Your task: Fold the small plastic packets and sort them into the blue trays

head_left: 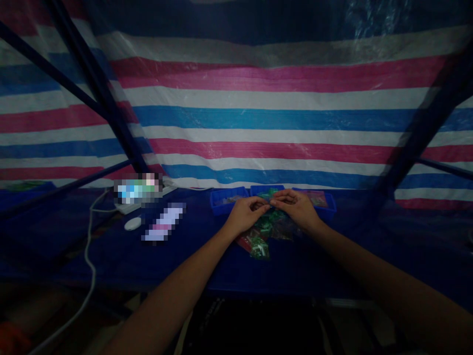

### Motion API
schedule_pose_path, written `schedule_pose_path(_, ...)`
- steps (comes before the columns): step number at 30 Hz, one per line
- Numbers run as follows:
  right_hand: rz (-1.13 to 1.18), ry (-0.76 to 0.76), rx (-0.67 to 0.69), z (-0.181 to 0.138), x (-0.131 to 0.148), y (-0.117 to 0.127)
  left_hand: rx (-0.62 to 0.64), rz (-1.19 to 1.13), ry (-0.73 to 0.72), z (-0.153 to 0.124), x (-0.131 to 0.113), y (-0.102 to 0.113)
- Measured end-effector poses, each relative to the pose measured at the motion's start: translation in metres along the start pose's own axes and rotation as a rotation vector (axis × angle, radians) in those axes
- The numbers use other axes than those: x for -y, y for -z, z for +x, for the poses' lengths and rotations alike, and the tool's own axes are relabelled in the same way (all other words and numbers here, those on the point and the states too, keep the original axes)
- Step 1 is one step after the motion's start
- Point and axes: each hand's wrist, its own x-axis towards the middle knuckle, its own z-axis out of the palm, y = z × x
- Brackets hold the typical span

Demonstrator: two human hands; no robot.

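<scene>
My left hand (245, 215) and my right hand (298, 209) meet above the blue table, thumbs and fingers pinched, fingertips almost touching. Whatever lies between the fingertips is too small and dim to name. Below them is a pile of clear plastic packets (260, 247), some with green contents, others reddish or dark. Just beyond the hands stand three blue trays: the left tray (219, 208) contains small pale pieces, the middle tray (258, 188) holds green material, and the right tray (329, 213) has reddish packets. My right hand partly covers the right tray.
To the left lie a blurred-out flat device (164, 223), a white round object (133, 224) and a white power strip (129, 207). A white cable (88, 251) hangs over the table edge. Blue frame bars (121, 133) flank a striped tarp (258, 118) behind.
</scene>
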Motion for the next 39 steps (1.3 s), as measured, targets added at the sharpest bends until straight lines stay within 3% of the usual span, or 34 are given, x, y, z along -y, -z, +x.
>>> schedule_pose_path(8, 0.007, -0.014, -0.019, -0.002, 0.003, -0.001, 0.063, -0.078, 0.058, -0.001, -0.002, 0.000)
schedule_pose_path(16, -0.091, 0.050, -0.002, 0.001, 0.002, 0.001, 0.094, -0.367, 0.121, 0.001, 0.004, -0.005)
schedule_pose_path(23, -0.438, 0.294, 0.004, -0.006, 0.013, 0.000, 0.107, -0.737, 0.325, 0.005, 0.005, -0.004)
schedule_pose_path(28, -0.664, 0.450, 0.140, -0.011, 0.021, -0.001, 0.041, -0.666, 0.309, 0.005, 0.010, -0.007)
schedule_pose_path(33, -0.631, 0.452, 0.168, -0.014, 0.030, -0.002, 0.017, -0.626, 0.258, 0.004, 0.016, -0.007)
schedule_pose_path(36, -0.544, 0.403, 0.146, -0.015, 0.030, -0.002, -0.006, -0.553, 0.252, 0.004, 0.015, -0.004)
schedule_pose_path(39, -0.453, 0.322, 0.032, -0.011, 0.024, -0.002, -0.024, -0.477, 0.229, 0.005, 0.012, -0.003)
